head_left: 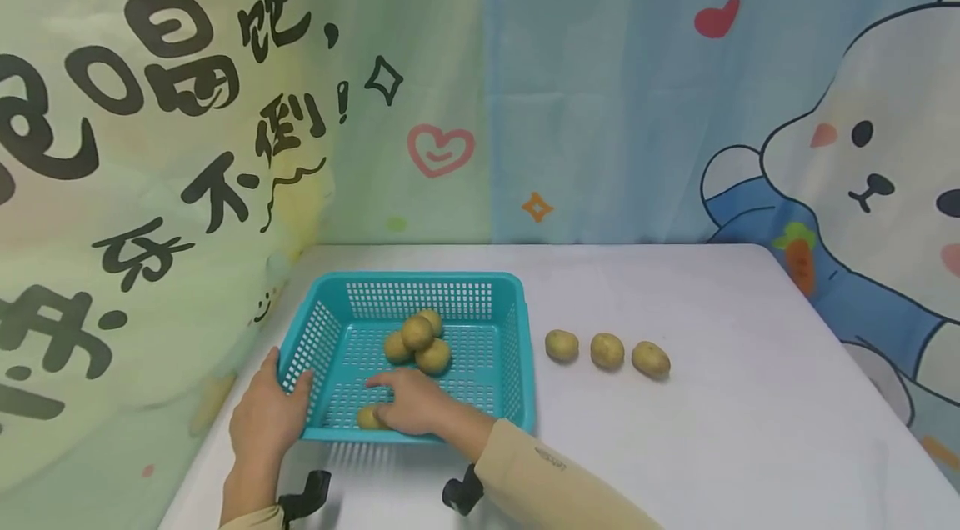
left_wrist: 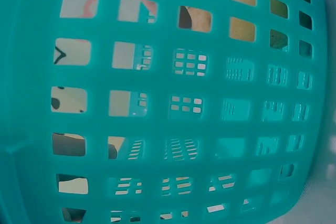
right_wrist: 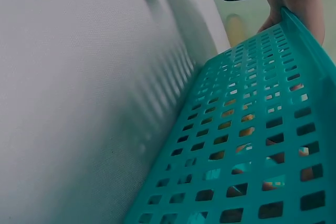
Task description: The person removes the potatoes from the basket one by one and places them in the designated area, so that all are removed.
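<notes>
A turquoise plastic mesh basket (head_left: 420, 275) stands on the table's left side. My left hand (head_left: 267, 417) grips its left wall, thumb over the rim and fingers outside; the wall (left_wrist: 101, 77) fills the left wrist view. Inside the basket my right hand (head_left: 417, 403) reaches in low over the near wall, index finger stretched leftward. Its thumb is right at a potato (head_left: 370, 417) by the near wall, partly covered by the hand. Several more potatoes (head_left: 417, 332) lie heaped in the middle of the basket. The basket's near wall (right_wrist: 320, 90) blocks most of the right hand's work in the right wrist view.
Three potatoes sit in a row right of the basket: a left one (head_left: 562, 346), a middle one (head_left: 607, 352) and a right one (head_left: 651, 360). The white table (head_left: 720, 430) ends at a printed curtain (head_left: 600, 97) behind. Black wrist mounts (head_left: 462, 491) show below the basket.
</notes>
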A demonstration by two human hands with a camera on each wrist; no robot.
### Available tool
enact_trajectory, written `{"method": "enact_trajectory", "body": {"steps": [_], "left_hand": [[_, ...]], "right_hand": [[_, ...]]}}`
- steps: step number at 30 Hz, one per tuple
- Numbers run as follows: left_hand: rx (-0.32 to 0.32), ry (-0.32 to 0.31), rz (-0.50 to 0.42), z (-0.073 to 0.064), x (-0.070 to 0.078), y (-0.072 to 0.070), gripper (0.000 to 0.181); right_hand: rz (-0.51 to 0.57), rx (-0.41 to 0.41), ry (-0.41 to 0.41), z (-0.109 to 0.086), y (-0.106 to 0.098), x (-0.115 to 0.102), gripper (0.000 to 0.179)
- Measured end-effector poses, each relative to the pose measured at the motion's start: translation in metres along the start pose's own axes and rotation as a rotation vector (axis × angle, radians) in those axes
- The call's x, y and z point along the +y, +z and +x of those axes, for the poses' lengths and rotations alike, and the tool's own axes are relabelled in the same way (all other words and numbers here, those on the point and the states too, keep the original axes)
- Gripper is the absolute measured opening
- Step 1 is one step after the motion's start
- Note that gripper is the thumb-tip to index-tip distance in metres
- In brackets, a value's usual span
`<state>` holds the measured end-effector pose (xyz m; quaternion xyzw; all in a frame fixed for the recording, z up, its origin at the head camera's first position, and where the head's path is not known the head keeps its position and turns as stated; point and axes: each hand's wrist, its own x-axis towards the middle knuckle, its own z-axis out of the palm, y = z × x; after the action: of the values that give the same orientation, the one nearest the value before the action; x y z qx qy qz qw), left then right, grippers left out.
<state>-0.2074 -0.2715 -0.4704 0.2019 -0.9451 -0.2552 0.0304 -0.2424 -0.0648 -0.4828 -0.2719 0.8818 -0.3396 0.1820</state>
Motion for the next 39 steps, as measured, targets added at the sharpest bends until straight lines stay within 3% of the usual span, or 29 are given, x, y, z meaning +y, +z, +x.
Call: {"method": "enact_trajectory", "body": {"steps": [10,15,21,26,34,39], "left_hand": [[-0.004,-0.010,0.007,0.000,-0.001,-0.005,0.074],[0.011,-0.009,0.003,0.001,-0.001,-0.007,0.074],[0.017,-0.020,0.001,0.001,0.000,-0.008,0.073],[0.009,-0.030,0.003,-0.001,-0.001,-0.008,0.073],[-0.001,-0.031,0.000,-0.001,0.000,-0.004,0.073],[0.005,-0.018,0.007,0.000,0.001,0.000,0.072]], "right_hand": [[0.017,-0.243,-0.104,0.008,-0.004,-0.001,0.059],[0.040,-0.287,-0.122,0.011,-0.006,-0.001,0.063],[0.063,-0.232,-0.052,0.010,-0.006,-0.003,0.049],[0.058,-0.157,-0.042,0.011,-0.002,0.000,0.039],[-0.040,0.018,-0.041,0.007,-0.001,0.004,0.055],[-0.014,0.087,-0.006,-0.001,-0.006,0.001,0.064]]}}
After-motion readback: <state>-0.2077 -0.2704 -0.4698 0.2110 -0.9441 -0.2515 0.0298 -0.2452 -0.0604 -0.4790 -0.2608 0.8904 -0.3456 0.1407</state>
